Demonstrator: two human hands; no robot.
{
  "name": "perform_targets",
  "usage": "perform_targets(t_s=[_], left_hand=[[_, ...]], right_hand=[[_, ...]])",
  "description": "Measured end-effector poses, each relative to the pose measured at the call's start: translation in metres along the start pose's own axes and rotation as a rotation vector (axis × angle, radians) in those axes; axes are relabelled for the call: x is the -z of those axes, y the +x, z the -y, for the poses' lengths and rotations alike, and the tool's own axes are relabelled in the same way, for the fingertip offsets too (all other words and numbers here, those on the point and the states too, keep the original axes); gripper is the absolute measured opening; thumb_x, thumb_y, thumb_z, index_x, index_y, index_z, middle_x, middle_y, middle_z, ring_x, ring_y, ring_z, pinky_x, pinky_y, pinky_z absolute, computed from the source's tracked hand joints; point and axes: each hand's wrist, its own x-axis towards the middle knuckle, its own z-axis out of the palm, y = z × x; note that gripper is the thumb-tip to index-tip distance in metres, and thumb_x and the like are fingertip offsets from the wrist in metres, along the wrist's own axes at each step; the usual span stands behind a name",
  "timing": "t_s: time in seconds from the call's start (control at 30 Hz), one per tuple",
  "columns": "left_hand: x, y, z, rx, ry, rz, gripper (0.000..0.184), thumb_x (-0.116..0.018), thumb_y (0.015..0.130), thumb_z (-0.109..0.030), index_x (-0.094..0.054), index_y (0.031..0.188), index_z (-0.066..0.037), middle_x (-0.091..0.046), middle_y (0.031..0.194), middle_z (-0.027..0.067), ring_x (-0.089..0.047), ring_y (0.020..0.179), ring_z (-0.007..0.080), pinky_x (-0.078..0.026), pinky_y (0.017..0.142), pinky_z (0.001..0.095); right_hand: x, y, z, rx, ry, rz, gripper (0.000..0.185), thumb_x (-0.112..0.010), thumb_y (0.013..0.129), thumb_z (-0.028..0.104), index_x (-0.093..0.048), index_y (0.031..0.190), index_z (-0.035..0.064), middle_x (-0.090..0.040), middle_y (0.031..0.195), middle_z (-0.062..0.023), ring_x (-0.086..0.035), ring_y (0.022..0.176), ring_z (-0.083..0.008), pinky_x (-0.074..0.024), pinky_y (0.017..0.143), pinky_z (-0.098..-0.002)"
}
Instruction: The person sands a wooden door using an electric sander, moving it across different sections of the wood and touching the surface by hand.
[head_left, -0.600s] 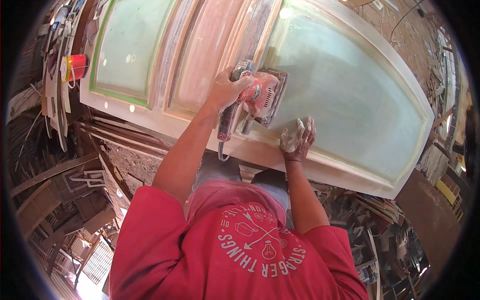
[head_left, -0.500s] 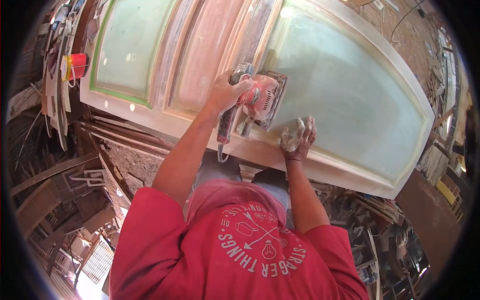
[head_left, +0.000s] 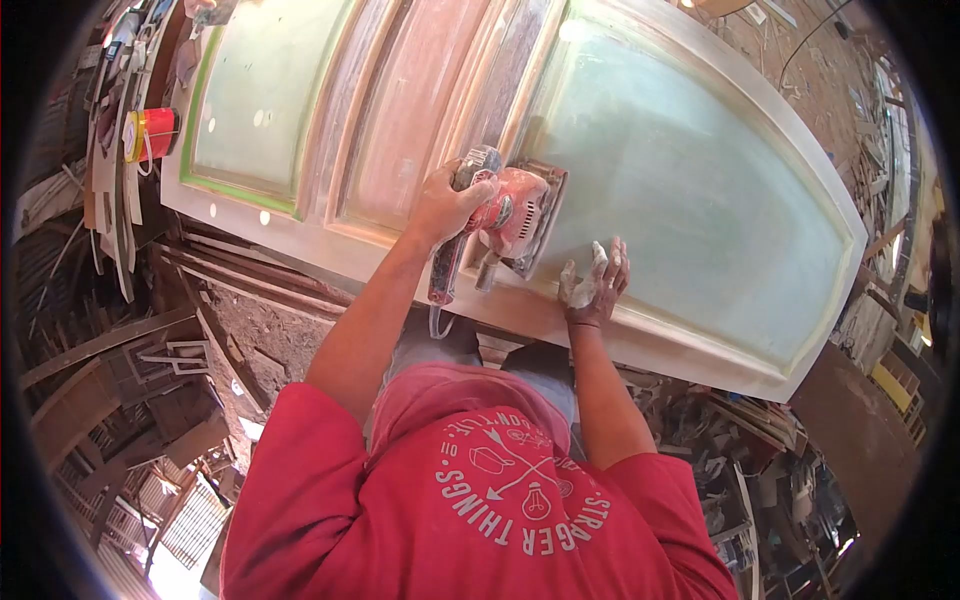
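My left hand (head_left: 447, 205) is wrapped round the handle of a dusty red power sander (head_left: 518, 205). Its flat pad is tilted against the panel edge of a large wooden door (head_left: 500, 308), at the left end of the pale green panel (head_left: 690, 200). A power cord hangs from the handle's lower end. My right hand (head_left: 595, 285), coated in pale dust, lies on the door's near frame with its fingers spread onto the green panel. It holds nothing.
A red and yellow tub (head_left: 150, 134) stands on boards left of the door. Green masking tape (head_left: 245, 197) edges the left panel. Stacked wood scraps (head_left: 750, 415) lie below on the right, and wooden frames (head_left: 130, 390) crowd the lower left. Debris covers the floor.
The sander and my left hand have moved slightly toward me and to the left along the panel's edge. My right hand stays nearly in place.
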Motion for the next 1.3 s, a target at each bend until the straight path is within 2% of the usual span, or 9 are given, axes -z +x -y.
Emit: perform_targets(t_s=[0.37,0.5,0.57,0.67,0.73,0.83,1.03,1.17,1.3], left_hand=[[-0.082,0.041,-0.021,0.019,-0.161,0.050,0.037,-0.080,0.090,-0.029,-0.077,0.108,0.003,-0.072,0.086,0.0062,-0.065,0.076,0.0117,-0.055,0.068,0.0328],[-0.083,0.021,-0.034,-0.114,-0.283,0.121,0.032,-0.079,0.091,-0.027,-0.077,0.109,0.000,-0.073,0.087,0.0055,-0.065,0.077,0.0117,-0.055,0.071,0.0335],[-0.085,-0.004,-0.041,-0.123,-0.331,0.059,0.034,-0.080,0.090,-0.027,-0.075,0.110,-0.001,-0.073,0.087,0.0053,-0.065,0.077,0.0121,-0.056,0.070,0.0343],[-0.086,-0.036,-0.068,-0.089,-0.255,0.011,0.034,-0.081,0.092,-0.026,-0.071,0.113,-0.001,-0.074,0.091,0.0055,-0.068,0.080,0.0110,-0.058,0.072,0.0325],[-0.094,-0.059,-0.074,-0.025,-0.190,-0.022,0.034,-0.083,0.092,-0.025,-0.068,0.112,-0.002,-0.075,0.091,0.0058,-0.070,0.079,0.0104,-0.058,0.071,0.0313],[-0.124,-0.079,-0.069,0.032,-0.237,-0.091,0.034,-0.085,0.091,-0.027,-0.067,0.108,-0.003,-0.074,0.086,0.0064,-0.071,0.075,0.0106,-0.059,0.067,0.0315],[-0.167,-0.126,-0.064,0.184,-0.395,-0.211,0.040,-0.089,0.090,-0.030,-0.067,0.107,-0.001,-0.076,0.088,0.0096,-0.074,0.080,0.0146,-0.060,0.072,0.0339],[-0.155,-0.135,-0.041,0.112,-0.290,-0.119,0.055,-0.088,0.087,-0.038,-0.066,0.114,0.004,-0.067,0.116,0.0251,-0.068,0.110,0.0376,-0.054,0.098,0.0460],[-0.143,-0.128,-0.024,-0.021,-0.146,-0.219,0.066,-0.088,0.087,-0.032,-0.059,0.135,0.003,-0.064,0.128,0.0226,-0.066,0.115,0.0357,-0.052,0.104,0.0463]], right_hand=[[0.001,-0.005,-0.006,0.028,0.066,-0.007,0.066,-0.070,0.090,0.035,-0.055,0.146,0.0047,-0.040,0.166,-0.0259,-0.033,0.159,-0.0440,-0.0253,0.131,-0.0585],[0.000,-0.008,-0.005,0.006,-0.022,0.028,0.054,-0.065,0.094,0.038,-0.067,0.132,0.0006,-0.050,0.157,-0.0281,-0.042,0.152,-0.0461,-0.0287,0.128,-0.0587],[-0.024,-0.022,-0.022,-0.224,0.580,-0.057,0.051,-0.064,0.095,0.038,-0.069,0.128,-0.0003,-0.059,0.146,-0.0265,-0.051,0.143,-0.0443,-0.0340,0.125,-0.0555],[0.016,-0.011,-0.048,-0.446,0.867,-0.280,0.053,-0.062,0.099,0.036,-0.066,0.137,-0.0012,-0.070,0.124,-0.0209,-0.062,0.126,-0.0364,-0.0439,0.116,-0.0482],[0.054,-0.029,-0.084,-0.653,1.061,-0.231,0.060,-0.065,0.101,0.034,-0.054,0.146,-0.0030,-0.067,0.124,-0.0171,-0.062,0.117,-0.0267,-0.0518,0.105,-0.0435],[0.144,-0.009,-0.028,-0.476,1.141,0.367,0.069,-0.072,0.097,0.029,-0.047,0.154,-0.0014,-0.063,0.134,-0.0196,-0.061,0.127,-0.0288,-0.0487,0.111,-0.0460],[0.170,0.015,0.040,-0.199,0.628,0.389,0.105,-0.085,0.085,0.012,-0.022,0.169,0.0071,-0.052,0.155,-0.0226,-0.057,0.142,-0.0344,-0.0402,0.123,-0.0446],[0.166,0.043,0.017,-0.212,0.571,0.588,0.104,-0.092,0.079,0.023,-0.035,0.165,0.0079,-0.064,0.149,-0.0221,-0.067,0.134,-0.0334,-0.0527,0.113,-0.0445],[0.145,0.066,0.009,-0.098,0.458,0.796,0.097,-0.094,0.080,0.024,-0.042,0.160,0.0051,-0.064,0.149,-0.0204,-0.067,0.133,-0.0318,-0.0538,0.111,-0.0446]])
